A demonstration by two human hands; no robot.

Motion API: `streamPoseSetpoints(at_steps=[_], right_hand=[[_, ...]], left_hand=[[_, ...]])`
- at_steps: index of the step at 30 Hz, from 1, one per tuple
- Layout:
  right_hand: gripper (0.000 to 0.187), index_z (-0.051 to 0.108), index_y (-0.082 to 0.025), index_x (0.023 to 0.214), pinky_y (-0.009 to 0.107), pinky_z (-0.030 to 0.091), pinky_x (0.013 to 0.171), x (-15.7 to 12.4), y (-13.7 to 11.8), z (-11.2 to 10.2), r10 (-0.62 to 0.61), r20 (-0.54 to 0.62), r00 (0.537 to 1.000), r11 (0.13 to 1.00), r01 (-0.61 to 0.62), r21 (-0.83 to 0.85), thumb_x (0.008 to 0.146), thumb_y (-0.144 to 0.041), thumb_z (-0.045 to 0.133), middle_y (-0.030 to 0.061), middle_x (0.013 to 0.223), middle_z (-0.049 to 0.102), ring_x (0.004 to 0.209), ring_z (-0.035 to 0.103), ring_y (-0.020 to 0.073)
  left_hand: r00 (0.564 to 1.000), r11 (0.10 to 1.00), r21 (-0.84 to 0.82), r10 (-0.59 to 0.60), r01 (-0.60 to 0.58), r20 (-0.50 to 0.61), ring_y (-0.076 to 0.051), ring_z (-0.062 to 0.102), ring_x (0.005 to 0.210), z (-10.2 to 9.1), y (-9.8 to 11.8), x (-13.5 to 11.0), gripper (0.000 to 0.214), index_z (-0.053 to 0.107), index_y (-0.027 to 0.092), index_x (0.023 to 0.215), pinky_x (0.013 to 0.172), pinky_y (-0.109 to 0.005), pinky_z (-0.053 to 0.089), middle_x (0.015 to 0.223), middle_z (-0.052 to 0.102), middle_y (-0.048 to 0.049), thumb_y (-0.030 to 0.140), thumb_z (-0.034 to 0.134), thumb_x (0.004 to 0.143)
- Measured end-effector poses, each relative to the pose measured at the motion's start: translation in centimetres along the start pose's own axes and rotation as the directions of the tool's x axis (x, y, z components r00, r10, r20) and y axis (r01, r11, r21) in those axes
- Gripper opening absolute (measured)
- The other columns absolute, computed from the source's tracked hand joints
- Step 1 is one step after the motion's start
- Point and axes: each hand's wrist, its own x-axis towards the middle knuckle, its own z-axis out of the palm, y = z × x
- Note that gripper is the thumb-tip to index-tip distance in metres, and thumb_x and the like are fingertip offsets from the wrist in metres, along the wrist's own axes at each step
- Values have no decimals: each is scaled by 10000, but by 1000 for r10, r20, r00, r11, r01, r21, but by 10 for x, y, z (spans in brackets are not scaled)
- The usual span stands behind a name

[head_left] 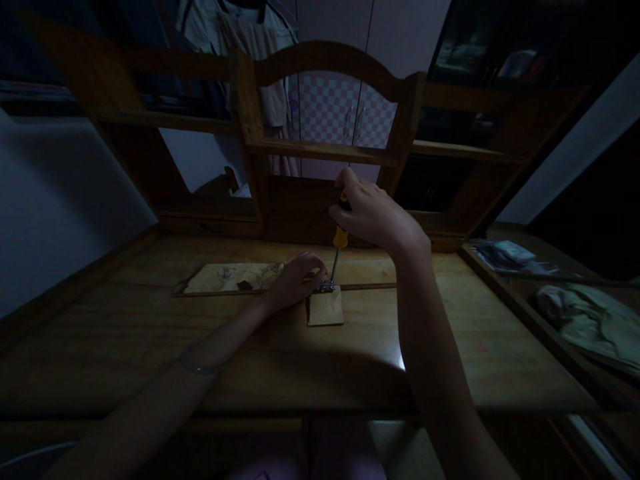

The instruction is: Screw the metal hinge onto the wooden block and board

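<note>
Centre of the frame, and the right hand (373,217) is wrapped tight around the top of the screwdriver (340,237), fist closed over the handle so only a bit of yellow shows beneath the fingers. The tool stands nearly upright, leaning a touch to the right at the top, and its thin shaft runs down to a small metal fitting (327,287). The fitting sits at the top edge of a little wood block (325,308), just below centre on the desk (150,333). The left hand (297,280) comes in from the lower left, fingers curled, and rests just left of the fitting with its fingertips right against it. It's too dark to tell whether they pinch it or only press down. There's a thin bracelet (197,363) on that wrist. A long flat board (233,277) stretches away to the left from under the left hand, lying along the desk. Behind it all, across the upper half of the frame, stands a wooden shelf unit (325,153) with an arched top. Off to the right edge, a crumpled cloth (590,320) lies well apart from the work.
</note>
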Motion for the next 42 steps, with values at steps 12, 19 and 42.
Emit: streamPoseSetpoints(at_steps=[12, 19, 42], right_hand=[[267, 632, -162, 1146, 414, 456, 853, 3, 5, -1, -3, 7, 1000, 999, 3, -42, 966, -289, 482, 153, 1068, 712, 972, 642, 297], [351, 580, -179, 1243, 428, 447, 906, 1, 2, -2, -13, 10, 1000, 1000, 13, 18, 927, -317, 513, 154, 1219, 677, 1064, 615, 301], [229, 636, -159, 1098, 394, 453, 823, 4, 4, 2, -13, -17, 1000, 997, 12, -75, 974, -266, 475, 150, 1071, 699, 966, 643, 287]], left_hand=[[985, 989, 91, 106, -119, 139, -208, 623, 968, -3, 6, -1, 221, 684, 206, 948, 888, -345, 514, 964, 675, -58, 190, 465, 972], [995, 993, 116, 8, -19, 100, -199, 671, 991, 2, 4, -1, 217, 687, 218, 1042, 925, -340, 526, 1033, 712, -46, 209, 472, 1011], [997, 990, 138, -18, 7, 76, -198, 713, 945, 9, 0, -1, 162, 729, 220, 1067, 879, -328, 557, 1025, 744, -55, 271, 590, 1001]])
